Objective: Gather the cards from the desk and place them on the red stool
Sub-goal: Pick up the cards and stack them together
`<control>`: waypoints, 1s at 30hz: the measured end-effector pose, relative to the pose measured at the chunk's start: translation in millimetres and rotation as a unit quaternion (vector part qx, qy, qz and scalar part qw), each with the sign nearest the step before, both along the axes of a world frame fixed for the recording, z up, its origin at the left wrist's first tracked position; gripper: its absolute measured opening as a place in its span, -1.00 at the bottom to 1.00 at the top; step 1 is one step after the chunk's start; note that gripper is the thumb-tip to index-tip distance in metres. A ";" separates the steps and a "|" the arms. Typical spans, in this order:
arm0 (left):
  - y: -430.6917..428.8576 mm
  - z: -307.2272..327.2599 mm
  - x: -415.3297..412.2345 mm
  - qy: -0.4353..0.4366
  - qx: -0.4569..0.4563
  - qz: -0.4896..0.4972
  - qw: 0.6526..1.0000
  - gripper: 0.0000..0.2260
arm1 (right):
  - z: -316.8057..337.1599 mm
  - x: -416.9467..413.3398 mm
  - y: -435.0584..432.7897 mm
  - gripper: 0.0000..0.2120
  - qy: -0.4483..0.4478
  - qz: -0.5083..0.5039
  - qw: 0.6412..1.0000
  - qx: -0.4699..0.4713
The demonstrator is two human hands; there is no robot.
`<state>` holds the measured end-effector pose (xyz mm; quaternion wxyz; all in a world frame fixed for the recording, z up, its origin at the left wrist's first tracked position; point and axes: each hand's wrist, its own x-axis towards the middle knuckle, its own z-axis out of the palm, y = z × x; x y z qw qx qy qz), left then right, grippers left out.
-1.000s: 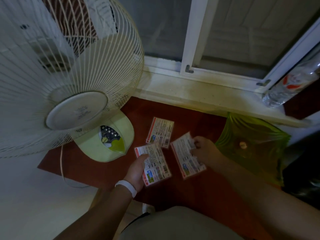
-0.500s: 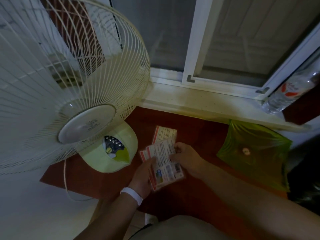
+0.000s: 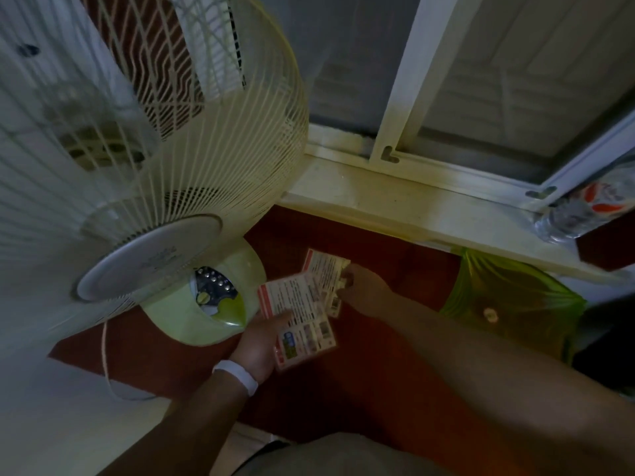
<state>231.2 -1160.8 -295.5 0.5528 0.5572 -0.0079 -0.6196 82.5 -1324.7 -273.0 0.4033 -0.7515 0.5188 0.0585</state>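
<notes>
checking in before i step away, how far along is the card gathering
Partly done. The left hand holds the gathered cards fanned above the red desk. In hand: the right hand is pinching the last card, near the fan base. Left: add it to the stack, then carry all of them to the red stool, which isn't in view.

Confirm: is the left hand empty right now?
No, the left hand holds a stack of cards above the red desk.
</notes>
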 end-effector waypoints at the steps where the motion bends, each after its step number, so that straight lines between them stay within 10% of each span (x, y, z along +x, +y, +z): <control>1: -0.7 -2.5 2.9 0.008 0.001 0.000 1.000 -0.78 | -2.2 2.7 -7.7 -0.58 0.017 0.035 0.999 -0.017; 8: 5.6 -27.2 15.5 0.024 0.040 0.014 0.999 -0.69 | -16.5 47.2 -36.6 -0.21 0.163 0.468 0.842 -0.213; 13: 5.4 -37.5 25.6 0.007 0.066 0.030 0.997 -0.69 | -25.8 77.5 -41.6 -0.35 0.185 0.554 0.777 -0.235; 30: -1.1 -24.6 21.3 -0.009 0.061 0.014 0.998 -0.71 | -37.4 55.3 -32.4 -0.60 0.235 0.517 0.778 -0.271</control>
